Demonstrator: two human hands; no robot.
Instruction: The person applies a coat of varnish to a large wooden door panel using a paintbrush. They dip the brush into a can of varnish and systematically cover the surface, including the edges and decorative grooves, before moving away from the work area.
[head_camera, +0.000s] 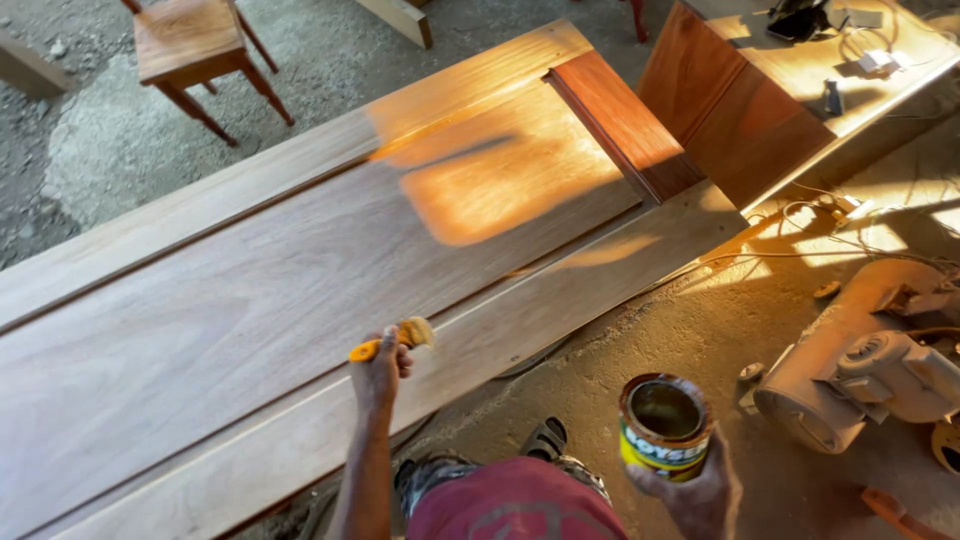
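My left hand (380, 372) grips a paintbrush (400, 337) with an orange handle, its bristles resting over the near rail of a long wooden door panel (250, 290). The panel lies flat and runs from lower left to upper right. Its far right part (500, 180) looks glossy and darker orange, while the rest is pale bare wood. My right hand (695, 490) holds an open round tin can (664, 422) with a yellow label, held over the dirt floor to the right of the panel.
A reddish-brown finished board (622, 122) lies across the panel's far end, with another finished panel (740, 100) beyond it. A wooden chair (195, 45) stands at top left. A dusty motor machine (860, 360) and loose cables (840, 235) lie on the floor at right.
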